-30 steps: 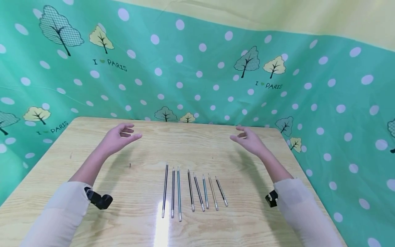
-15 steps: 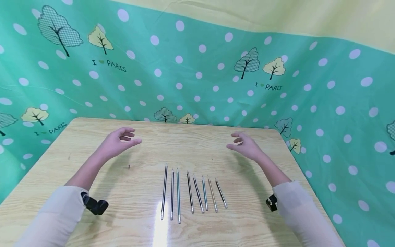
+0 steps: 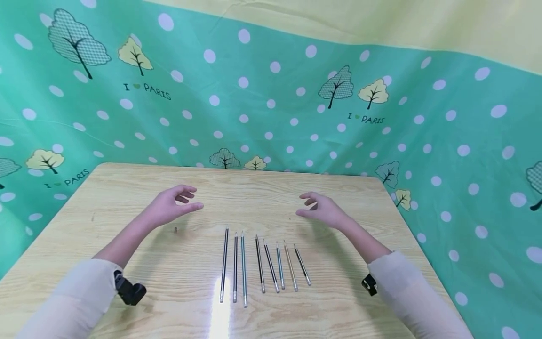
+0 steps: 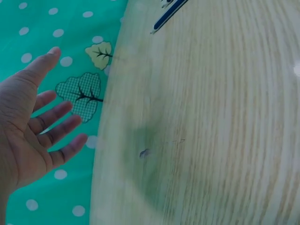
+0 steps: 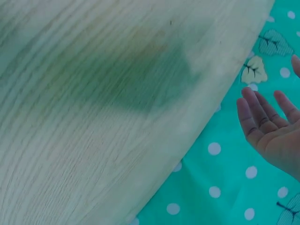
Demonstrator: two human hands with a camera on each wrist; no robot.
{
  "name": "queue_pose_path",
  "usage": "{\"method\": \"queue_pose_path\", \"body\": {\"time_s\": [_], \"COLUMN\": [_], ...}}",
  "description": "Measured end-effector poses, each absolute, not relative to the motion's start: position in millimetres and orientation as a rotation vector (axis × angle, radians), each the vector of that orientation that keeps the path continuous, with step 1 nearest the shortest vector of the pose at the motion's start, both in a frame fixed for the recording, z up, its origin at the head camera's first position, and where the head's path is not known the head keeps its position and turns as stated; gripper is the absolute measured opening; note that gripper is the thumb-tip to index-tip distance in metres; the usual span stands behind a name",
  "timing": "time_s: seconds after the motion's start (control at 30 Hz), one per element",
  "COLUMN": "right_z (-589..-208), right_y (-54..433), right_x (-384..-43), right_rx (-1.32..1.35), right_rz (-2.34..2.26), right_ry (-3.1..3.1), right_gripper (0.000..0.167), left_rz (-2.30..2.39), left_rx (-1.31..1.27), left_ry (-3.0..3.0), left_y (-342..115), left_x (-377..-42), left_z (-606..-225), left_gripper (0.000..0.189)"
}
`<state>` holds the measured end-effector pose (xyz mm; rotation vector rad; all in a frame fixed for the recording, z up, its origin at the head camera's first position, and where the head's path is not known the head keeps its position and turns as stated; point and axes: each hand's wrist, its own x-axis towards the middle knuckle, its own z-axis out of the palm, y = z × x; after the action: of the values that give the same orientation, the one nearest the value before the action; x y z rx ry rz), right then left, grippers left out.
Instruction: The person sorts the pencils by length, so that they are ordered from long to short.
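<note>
- Here's the left hand (image 3: 171,207), hovering above the far left part of the table (image 3: 250,197), fingers spread and loosely bent, thumb well apart from them; the left wrist view shows the gaps between those fingers clearly.
- Over on the other side, the right hand (image 3: 323,211) mirrors it in the air, fingers loosely curved, thumb set apart; its wrist view cuts part of that thumb off at the edge.
- Between and nearer the person than the hands, eight pencils lie flat on the wood, points facing away, pale-capped ends toward the person.
- Three long pencils (image 3: 243,268) make up the left group: two dark, then a teal one.
- A gap, and then five shorter pencils (image 3: 290,266): two dark, one blue-green, one tan, one dark at the far right, several of them slanting.
- A bright glare (image 3: 220,315) hits the wood by the capped end of the leftmost pencil.
- White sleeves (image 3: 72,301) on both arms, a black camera (image 3: 129,288) at each wrist.
- Behind it all hangs a green dotted cloth (image 3: 254,94), printed with trees.
</note>
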<state>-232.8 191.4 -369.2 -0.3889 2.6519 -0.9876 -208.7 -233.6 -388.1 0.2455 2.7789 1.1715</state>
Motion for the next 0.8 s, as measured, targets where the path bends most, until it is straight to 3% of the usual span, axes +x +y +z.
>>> {"method": "queue_pose_path", "body": {"time_s": [0.8], "right_z": [-388.7], "right_y": [139.0], "right_x": [-194.3], "right_rx": [-0.545], "right_rz": [-0.969], "right_ry": [2.511], "right_gripper": [0.054], "left_rz": [0.932], "left_rx": [0.56], "left_ry": [2.771], "left_y": [-171.3], "left_x": [-172.5], "left_z": [-418.2], "left_gripper": [0.056]}}
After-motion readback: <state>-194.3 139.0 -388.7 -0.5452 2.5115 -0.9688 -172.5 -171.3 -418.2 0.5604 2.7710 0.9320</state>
